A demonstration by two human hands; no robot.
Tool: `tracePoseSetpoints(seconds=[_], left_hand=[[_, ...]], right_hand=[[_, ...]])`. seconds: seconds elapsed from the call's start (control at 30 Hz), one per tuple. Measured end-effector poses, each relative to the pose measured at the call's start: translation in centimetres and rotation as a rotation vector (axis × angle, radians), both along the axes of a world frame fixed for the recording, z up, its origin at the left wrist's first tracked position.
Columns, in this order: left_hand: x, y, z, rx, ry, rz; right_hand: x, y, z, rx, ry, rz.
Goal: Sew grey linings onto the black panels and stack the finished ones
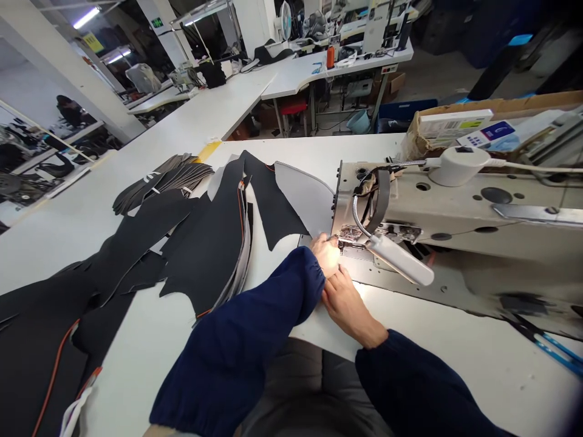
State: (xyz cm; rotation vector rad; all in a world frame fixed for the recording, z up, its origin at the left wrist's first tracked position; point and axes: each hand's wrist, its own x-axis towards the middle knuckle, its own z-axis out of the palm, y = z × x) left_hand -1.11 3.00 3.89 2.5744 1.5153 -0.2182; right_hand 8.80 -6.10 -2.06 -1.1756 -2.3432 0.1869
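Lamp [401, 260] glare bleaches the hands [326, 255]; dark right corners; stretched edges

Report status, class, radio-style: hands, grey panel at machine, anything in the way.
Left hand at sewing machine, right hand beside it, grips unclear. Grey panel reaching machine, dark panel alongside. White lamp near hands, not visibly blocking.

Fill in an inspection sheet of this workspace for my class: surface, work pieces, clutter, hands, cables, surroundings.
Surface: white tabletop, dark panels across its left side.
Job's things: dark piece and light grey piece, left of the sewing machine.
Clutter: carton of boxes beyond the machine; blue-handled tool at right.
Hands: left hand at the lit machine head; right hand close by; grips unclear.
Cables: white cable above the machine.
Surroundings: another worktable, fan, red stool.
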Motion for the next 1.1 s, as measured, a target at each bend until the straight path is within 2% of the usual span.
tracePoseSetpoints(seconds=[0.1, 0.23, 0.43, 0.57, 0.7, 0.87, 1.0, 1.1], left_hand=[[0.2, -0.2, -0.1, 0.026, -0.033, -0.060], [0.4, -0.1, -0.7, 0.033, -0.063, -0.065], [0.7, 0.0, -0.7, 0.047, -0.144, -0.094], [0.8, 0.4, -0.6, 0.064, -0.191, -0.089], [1.1, 0.5, -1.3, 0.088, -0.187, -0.074], [1.4, -0.2, -2.1, 0.148, -0.180, -0.033], [1.5, -0.5, -2.0, 0.187, -0.167, -0.030], [1.7, -0.4, -1.8, 0.162, -0.156, -0.021]], right_hand=[[1.2, -0.2, 0.2, -0.053, 0.066, -0.039], [1.4, 0.1, 0.2, -0.092, 0.117, -0.028], [1.7, 0.4, -0.4, -0.052, 0.120, -0.029], [2.4, 1.3, -0.8, -0.054, 0.097, 0.010], [2.8, 1.8, -1.2, -0.066, 0.071, 0.014], [3.1, 2.0, -1.5, 0.002, -0.011, 0.048], [3.0, 1.4, -1.3, 0.040, -0.007, 0.046], [3.6, 0.4, -1.4, 0.014, 0.066, -0.013]])
